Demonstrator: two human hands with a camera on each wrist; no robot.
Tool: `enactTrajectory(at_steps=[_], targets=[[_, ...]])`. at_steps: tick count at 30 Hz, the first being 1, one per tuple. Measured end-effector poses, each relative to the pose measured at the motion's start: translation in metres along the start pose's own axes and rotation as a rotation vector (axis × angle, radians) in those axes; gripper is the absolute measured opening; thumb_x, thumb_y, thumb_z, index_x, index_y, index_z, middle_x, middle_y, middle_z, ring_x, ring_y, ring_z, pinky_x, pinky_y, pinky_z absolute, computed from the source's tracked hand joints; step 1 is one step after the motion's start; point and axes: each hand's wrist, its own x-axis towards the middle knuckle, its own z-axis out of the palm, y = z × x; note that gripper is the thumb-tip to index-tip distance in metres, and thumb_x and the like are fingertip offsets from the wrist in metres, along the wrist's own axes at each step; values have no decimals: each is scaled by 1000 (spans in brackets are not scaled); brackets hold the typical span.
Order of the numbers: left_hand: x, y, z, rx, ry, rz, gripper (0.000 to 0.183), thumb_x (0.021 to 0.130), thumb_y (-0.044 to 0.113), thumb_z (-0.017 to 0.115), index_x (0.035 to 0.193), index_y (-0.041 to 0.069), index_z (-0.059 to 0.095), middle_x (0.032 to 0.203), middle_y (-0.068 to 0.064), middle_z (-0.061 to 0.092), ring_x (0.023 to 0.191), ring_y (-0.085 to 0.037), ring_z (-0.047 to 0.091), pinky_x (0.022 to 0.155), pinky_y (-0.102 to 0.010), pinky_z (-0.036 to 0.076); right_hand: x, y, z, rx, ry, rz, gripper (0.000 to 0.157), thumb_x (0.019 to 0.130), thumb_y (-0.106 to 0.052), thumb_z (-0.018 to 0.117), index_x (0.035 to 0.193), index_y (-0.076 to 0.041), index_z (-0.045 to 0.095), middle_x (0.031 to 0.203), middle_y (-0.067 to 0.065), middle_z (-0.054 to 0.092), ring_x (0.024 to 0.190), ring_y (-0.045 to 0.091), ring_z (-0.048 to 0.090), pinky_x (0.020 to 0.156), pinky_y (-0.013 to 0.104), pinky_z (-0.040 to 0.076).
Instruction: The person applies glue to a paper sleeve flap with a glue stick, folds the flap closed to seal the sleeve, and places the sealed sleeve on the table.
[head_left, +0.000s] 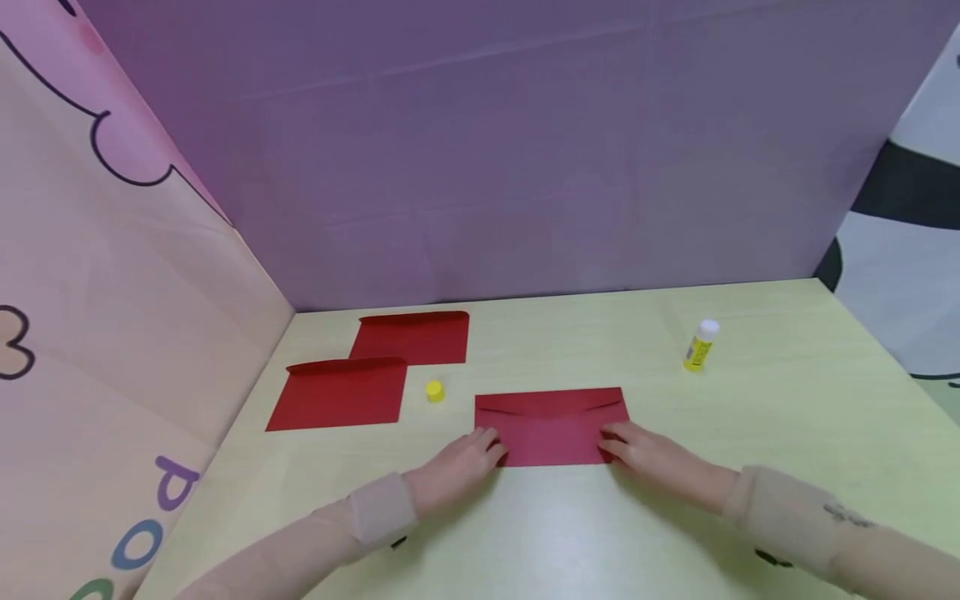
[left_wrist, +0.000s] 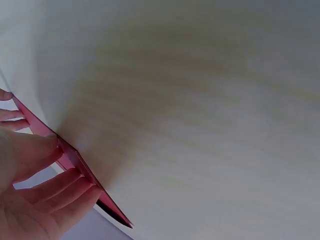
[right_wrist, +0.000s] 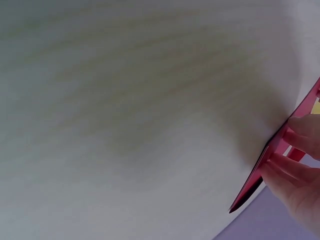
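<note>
A red envelope (head_left: 551, 437) lies in front of me with its flap side up and the flap along its far edge. My left hand (head_left: 459, 468) holds it by the left side. At the opposite side my right hand (head_left: 663, 461) grips it the same way. In the left wrist view, the thumb and fingers of the left hand (left_wrist: 42, 200) pinch the envelope (left_wrist: 90, 175). The right wrist view shows the right hand (right_wrist: 295, 185) with its thumb and fingers about the envelope's edge (right_wrist: 252, 180).
Two more red envelopes (head_left: 341, 396) (head_left: 412, 340) lie at the left on the pale table (head_left: 570, 533), partly overlapping. A small yellow cap (head_left: 435, 391) is beside them. At the right stands a yellow and white glue stick (head_left: 701, 345). A purple backdrop (head_left: 480, 167) rises behind the table.
</note>
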Motion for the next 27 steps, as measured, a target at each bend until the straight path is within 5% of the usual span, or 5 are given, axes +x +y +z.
enactTrajectory(at_steps=[9, 27], targets=[[22, -13, 1, 21, -76, -95, 52, 73, 22, 72, 120, 8, 54, 115, -7, 53, 107, -18, 49, 85, -24, 45, 12, 15, 2, -15, -35, 75, 37, 71, -2, 71, 105, 7, 59, 104, 21, 55, 97, 33, 53, 74, 35, 50], [64, -40, 6, -23, -71, -220, 54, 74, 18, 71, 123, 7, 52, 121, -11, 52, 113, -23, 48, 87, -29, 44, 43, 50, 4, 16, -69, 231, 37, 73, 5, 66, 108, 8, 57, 109, 25, 53, 102, 38, 51, 82, 42, 46]])
